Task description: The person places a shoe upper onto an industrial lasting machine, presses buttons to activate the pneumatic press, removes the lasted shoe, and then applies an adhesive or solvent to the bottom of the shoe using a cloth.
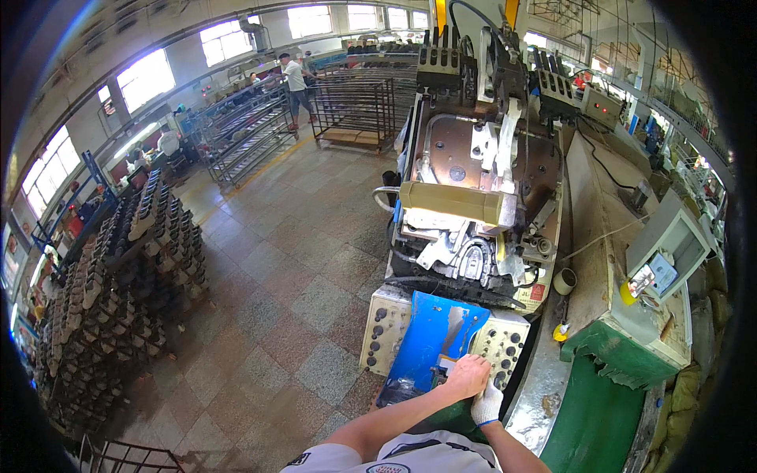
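Note:
My left hand (469, 376) is bare. It reaches across to the right, its fingers bent and closed against the fingertip end of the white knit glove on my right hand (487, 405). The gloved hand points up and away from me, its fingers partly hidden by the left one. Both hands are just in front of a machine's control panel (500, 347) with dark knobs, beside a blue panel (430, 335). Behind them stands the large machine (457, 169), with a pale horizontal cover (453, 203) and a metal horseshoe-shaped mould (475, 260) below it.
At right are a green-surfaced bench (595, 414) and a grey open box (670, 248). Racks loaded with shoe-like pieces (118, 299) stand at left. Empty metal racks (355, 106) and a walking person (296, 87) are farther back on the tiled floor (276, 244).

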The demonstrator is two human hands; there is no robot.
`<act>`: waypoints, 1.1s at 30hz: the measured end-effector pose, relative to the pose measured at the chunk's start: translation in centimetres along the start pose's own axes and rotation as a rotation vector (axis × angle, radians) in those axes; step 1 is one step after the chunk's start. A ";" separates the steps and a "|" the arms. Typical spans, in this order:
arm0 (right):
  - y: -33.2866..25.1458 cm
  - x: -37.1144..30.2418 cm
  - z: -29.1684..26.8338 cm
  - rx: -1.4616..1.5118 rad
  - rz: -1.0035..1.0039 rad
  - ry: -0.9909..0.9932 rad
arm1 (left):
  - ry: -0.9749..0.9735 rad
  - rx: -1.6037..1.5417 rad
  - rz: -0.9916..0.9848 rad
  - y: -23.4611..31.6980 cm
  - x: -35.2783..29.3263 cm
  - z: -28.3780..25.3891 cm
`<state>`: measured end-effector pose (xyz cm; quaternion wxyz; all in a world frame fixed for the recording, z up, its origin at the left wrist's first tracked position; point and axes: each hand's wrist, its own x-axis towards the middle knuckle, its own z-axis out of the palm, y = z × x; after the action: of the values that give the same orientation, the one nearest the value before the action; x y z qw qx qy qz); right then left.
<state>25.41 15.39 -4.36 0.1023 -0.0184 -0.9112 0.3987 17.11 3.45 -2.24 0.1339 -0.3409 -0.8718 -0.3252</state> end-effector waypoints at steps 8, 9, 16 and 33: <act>1.4 -0.1 0.5 0.054 -0.028 0.040 | -0.006 0.047 0.005 0.0 0.2 0.2; 1.5 0.0 0.5 0.042 -0.078 0.061 | 0.004 0.041 0.011 0.2 0.2 0.1; 2.0 -0.2 0.5 0.032 -0.070 0.042 | 0.023 0.058 0.029 0.4 0.1 0.0; 1.7 -0.2 0.4 0.047 -0.042 0.039 | 0.014 0.068 0.005 0.1 0.1 0.7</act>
<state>25.41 16.20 -5.90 0.1290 -0.0047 -0.8995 0.4174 17.13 4.01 -2.63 0.1521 -0.3362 -0.8805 -0.2975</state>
